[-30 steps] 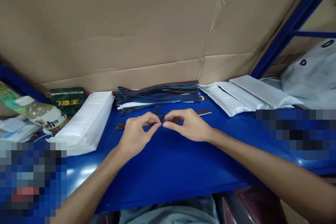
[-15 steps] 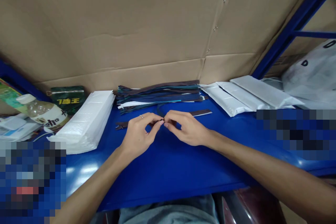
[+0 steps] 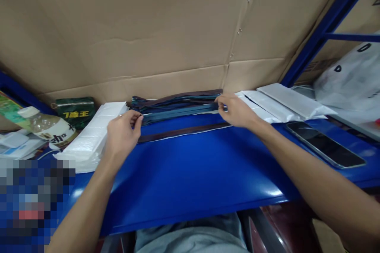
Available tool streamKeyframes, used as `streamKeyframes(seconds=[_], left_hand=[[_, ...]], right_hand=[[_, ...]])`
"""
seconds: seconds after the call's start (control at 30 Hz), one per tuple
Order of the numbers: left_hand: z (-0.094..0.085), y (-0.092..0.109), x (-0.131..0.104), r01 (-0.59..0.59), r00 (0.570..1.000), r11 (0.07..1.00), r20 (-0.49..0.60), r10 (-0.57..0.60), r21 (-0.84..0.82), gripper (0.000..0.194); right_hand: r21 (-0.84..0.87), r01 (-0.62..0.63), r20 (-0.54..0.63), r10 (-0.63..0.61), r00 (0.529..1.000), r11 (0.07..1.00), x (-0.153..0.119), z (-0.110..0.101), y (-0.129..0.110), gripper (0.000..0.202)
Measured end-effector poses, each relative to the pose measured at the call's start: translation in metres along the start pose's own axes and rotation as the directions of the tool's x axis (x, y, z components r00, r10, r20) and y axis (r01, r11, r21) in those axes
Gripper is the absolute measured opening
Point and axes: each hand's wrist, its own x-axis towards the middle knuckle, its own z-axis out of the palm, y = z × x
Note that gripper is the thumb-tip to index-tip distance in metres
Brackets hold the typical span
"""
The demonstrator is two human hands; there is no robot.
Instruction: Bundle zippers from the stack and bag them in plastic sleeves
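Several dark zippers lie bunched in a pile against the cardboard at the back of the blue table. A teal-blue zipper stretches along the pile's near side between my hands. My left hand pinches its left end with thumb and forefinger. At its right end my right hand has its fingers closed, and the fingertips partly hide that end. Closer to me, a single brown zipper with a pale edge lies straight on the table, apart from the pile.
White padded envelopes are stacked at left, beside a drink bottle and a dark green pouch. More white envelopes lie at right, with a phone nearer the table's right side. A large translucent bag stands beyond.
My hands were together over the table, fingertips meeting at a dark strip. They have moved apart, left and right, and the teal-blue zipper now lies stretched between them against the pile.
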Motion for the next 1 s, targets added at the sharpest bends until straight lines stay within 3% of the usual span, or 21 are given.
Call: streamKeyframes(seconds=[0.13, 0.23, 0.33, 0.43, 0.57, 0.7, 0.87, 1.0], left_hand=[[0.000, -0.031, 0.006, 0.120, 0.989, 0.971, 0.060, -0.135, 0.207, 0.022], [-0.001, -0.033, 0.005, 0.118, 0.986, 0.952, 0.080, -0.146, 0.282, 0.023], [-0.003, -0.022, 0.003, 0.143, 0.985, 0.946, 0.048, -0.164, 0.292, 0.038], [-0.002, -0.004, -0.001, 0.160, 0.985, 0.959, 0.020, -0.169, 0.233, 0.042], [0.008, 0.031, -0.014, -0.022, 0.990, 0.998, 0.141, 0.015, 0.052, 0.031], [0.025, 0.060, -0.032, -0.169, 0.938, 0.977, 0.282, 0.201, -0.133, 0.031], [0.037, 0.063, -0.039, -0.267, 0.884, 0.943, 0.340, 0.322, -0.199, 0.023], [0.038, 0.062, -0.040, -0.319, 0.878, 0.926, 0.305, 0.369, -0.202, 0.023]], right_hand=[[-0.174, -0.139, -0.020, 0.137, 0.990, 0.975, -0.001, -0.012, 0.021, 0.014], [-0.212, -0.202, -0.056, 0.194, 0.979, 0.956, -0.002, -0.015, 0.019, 0.013], [-0.084, -0.243, -0.023, 0.242, 0.970, 0.966, -0.004, -0.015, 0.007, 0.011], [0.199, -0.215, 0.092, 0.200, 0.975, 0.956, -0.006, -0.011, -0.014, 0.016], [0.491, -0.130, 0.138, 0.071, 0.988, 0.861, -0.012, 0.003, -0.052, 0.017], [0.565, -0.066, 0.112, 0.003, 0.994, 0.822, -0.021, 0.020, -0.090, 0.013], [0.554, 0.042, 0.125, -0.134, 0.983, 0.832, -0.027, 0.024, -0.117, 0.013], [0.569, 0.088, 0.125, -0.192, 0.974, 0.818, -0.026, 0.022, -0.123, 0.015]])
